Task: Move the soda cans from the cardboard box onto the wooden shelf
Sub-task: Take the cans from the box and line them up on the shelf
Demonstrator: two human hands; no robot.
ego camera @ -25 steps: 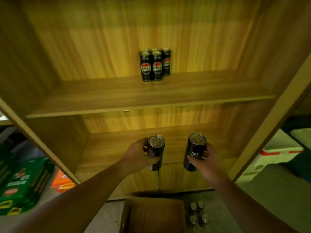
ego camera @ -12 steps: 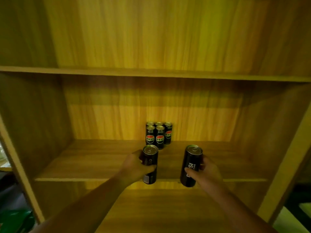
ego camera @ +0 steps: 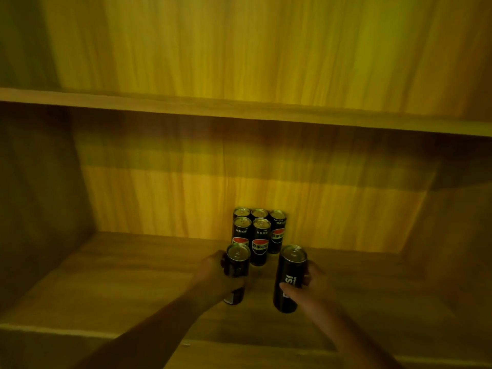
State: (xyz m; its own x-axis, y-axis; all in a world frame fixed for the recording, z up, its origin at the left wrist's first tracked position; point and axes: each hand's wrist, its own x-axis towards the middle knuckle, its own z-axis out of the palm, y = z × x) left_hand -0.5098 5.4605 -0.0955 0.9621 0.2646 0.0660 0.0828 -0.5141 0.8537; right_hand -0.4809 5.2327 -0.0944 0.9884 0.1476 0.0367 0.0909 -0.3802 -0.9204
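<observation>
Setting: a wooden shelf point(ego camera: 133, 283) seen from the front, lit dim yellow, with another board point(ego camera: 239, 109) across the view above it.
Standing cans: five black soda cans point(ego camera: 259, 233) stand upright in a tight cluster at the back wall, three behind and two in front, at about 12 o'clock from the hands.
Left hand: the left hand point(ego camera: 215, 278) reaches in from 7 o'clock, its fingers point(ego camera: 222, 263) wrapped round a black can point(ego camera: 237, 265), upright, just in front of the cluster's left side.
Right hand: the right hand point(ego camera: 312, 287) comes in from 5 o'clock, fingers point(ego camera: 290, 292) closed round a second black can point(ego camera: 288, 275) with white lettering, upright, at 3 o'clock from the left one and apart from it.
Contact: I cannot tell whether either held can touches the shelf.
</observation>
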